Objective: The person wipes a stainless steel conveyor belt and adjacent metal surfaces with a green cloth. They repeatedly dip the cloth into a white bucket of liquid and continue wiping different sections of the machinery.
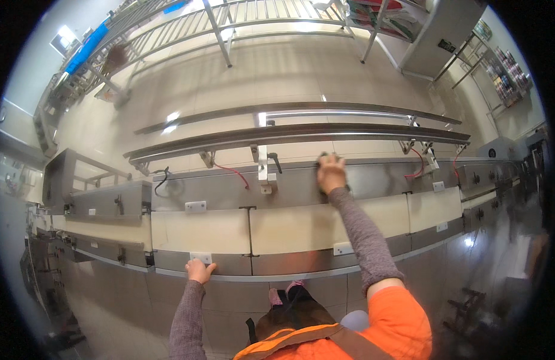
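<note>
My right hand (331, 174) reaches across the conveyor to the far metal side panel (373, 178). Its fingers are closed over something dark, mostly hidden beneath them; I cannot tell its kind. On the near metal side panel (289, 261), my left hand (200, 272) rests beside a small white bracket (200, 257), its thumb spread out to the right and nothing seen in it. Between the two panels runs a cream conveyor belt (295, 231), crossed by a dark bar (250, 231) right of my left hand.
Raised guide rails (301, 133) stand beyond the far panel on clamps, with a black lever (275, 162) and red cables (235, 174). More conveyor (103, 231) continues left. A metal rack (223, 36) stands at the back, a grey column (430, 42) at the back right.
</note>
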The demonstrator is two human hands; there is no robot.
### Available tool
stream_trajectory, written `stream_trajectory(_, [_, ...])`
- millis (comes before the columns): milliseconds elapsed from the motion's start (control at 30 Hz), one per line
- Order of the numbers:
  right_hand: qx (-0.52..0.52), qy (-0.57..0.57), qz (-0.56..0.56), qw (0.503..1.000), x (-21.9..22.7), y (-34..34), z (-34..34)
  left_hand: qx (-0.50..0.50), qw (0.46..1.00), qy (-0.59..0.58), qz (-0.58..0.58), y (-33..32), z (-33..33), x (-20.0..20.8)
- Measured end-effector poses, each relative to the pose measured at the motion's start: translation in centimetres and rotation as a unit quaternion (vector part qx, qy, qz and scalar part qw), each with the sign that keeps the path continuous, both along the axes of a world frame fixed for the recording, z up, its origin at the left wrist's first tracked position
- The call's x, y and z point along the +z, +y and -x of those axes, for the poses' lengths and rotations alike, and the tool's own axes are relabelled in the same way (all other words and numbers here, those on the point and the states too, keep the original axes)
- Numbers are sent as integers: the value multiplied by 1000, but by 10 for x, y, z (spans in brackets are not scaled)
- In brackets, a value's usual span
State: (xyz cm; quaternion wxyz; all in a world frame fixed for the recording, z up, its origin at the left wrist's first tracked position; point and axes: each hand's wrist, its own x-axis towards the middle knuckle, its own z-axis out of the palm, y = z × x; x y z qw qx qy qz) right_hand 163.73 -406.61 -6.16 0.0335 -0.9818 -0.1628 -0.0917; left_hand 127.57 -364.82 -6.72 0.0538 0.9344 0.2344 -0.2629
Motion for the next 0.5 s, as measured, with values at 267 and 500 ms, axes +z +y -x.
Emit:
stream_trajectory(267, [110, 107, -210, 966, 23, 83, 152, 25, 999, 44, -1, -3, -7, 14])
stream_trajectory(500, [25, 448, -689, 569, 47, 54, 133, 37, 999, 20, 6, -6, -15, 17])
